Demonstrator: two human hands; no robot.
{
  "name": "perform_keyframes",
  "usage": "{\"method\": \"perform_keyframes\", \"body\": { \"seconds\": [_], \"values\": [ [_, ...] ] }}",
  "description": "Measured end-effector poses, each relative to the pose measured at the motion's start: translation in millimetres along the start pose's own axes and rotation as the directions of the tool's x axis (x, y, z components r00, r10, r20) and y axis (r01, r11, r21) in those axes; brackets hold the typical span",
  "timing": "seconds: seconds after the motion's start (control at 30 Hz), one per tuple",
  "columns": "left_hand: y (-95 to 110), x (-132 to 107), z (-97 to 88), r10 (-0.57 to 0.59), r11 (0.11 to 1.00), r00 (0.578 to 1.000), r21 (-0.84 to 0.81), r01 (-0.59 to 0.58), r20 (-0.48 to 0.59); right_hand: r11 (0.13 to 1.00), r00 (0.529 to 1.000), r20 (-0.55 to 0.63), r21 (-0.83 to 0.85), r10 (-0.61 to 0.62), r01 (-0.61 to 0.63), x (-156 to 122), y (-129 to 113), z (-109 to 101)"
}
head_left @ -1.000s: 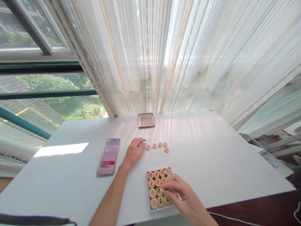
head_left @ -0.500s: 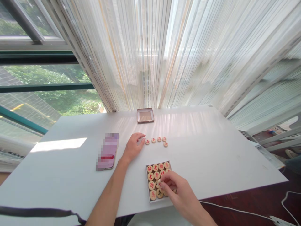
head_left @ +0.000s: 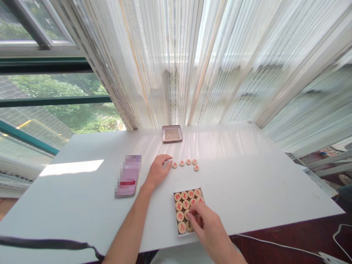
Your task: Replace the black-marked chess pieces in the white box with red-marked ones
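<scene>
A shallow white box [head_left: 175, 211] near the table's front edge holds rows of round wooden Chinese chess pieces, most with red characters and at least one with a black one. My right hand [head_left: 210, 229] is over the box's right side, thumb and fingers pinched on a Chinese chess piece at its middle. The hand covers the lower right of the box. Beyond the box, several red-marked pieces [head_left: 188, 161] lie in a short row with one just below its right end. My left hand [head_left: 158, 172] rests beside the leftmost piece [head_left: 174, 165], fingers curved and apart.
A smartphone [head_left: 129, 176] with a purple screen lies left of my left arm. At the table's back stands a box lid [head_left: 172, 134] with a brown rim. String curtains [head_left: 176, 66] hang behind the white table [head_left: 247, 176]. A white cable [head_left: 275, 242] runs at lower right.
My right hand has lowered slightly with the piece, its fingertips now down among the pieces in the box. My left hand stays beside the row. The whole view has shifted slightly.
</scene>
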State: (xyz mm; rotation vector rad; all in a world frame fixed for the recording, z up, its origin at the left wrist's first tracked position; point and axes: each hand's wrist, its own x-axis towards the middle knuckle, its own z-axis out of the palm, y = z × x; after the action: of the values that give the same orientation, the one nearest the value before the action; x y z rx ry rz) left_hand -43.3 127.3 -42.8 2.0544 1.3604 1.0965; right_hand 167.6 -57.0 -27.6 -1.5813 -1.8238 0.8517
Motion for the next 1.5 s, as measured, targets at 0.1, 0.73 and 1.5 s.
{"method": "perform_keyframes", "body": {
  "seconds": [0.1,0.73,1.5],
  "values": [
    [-1,0,0.5,-0.001,1.000,1.000,0.001,0.001,0.002,0.998,0.998,-0.039,-0.021,-0.052,0.052,-1,6,5],
    [9,-2,-3.0,0.060,0.997,0.993,0.043,-0.065,0.104,0.985,0.958,-0.229,-0.030,-0.171,0.169,48,12,-75],
    [22,3,6.4,0.066,0.984,0.995,0.159,-0.077,0.068,0.865,0.869,0.040,-0.091,-0.493,0.494,174,48,-56]
  ]
}}
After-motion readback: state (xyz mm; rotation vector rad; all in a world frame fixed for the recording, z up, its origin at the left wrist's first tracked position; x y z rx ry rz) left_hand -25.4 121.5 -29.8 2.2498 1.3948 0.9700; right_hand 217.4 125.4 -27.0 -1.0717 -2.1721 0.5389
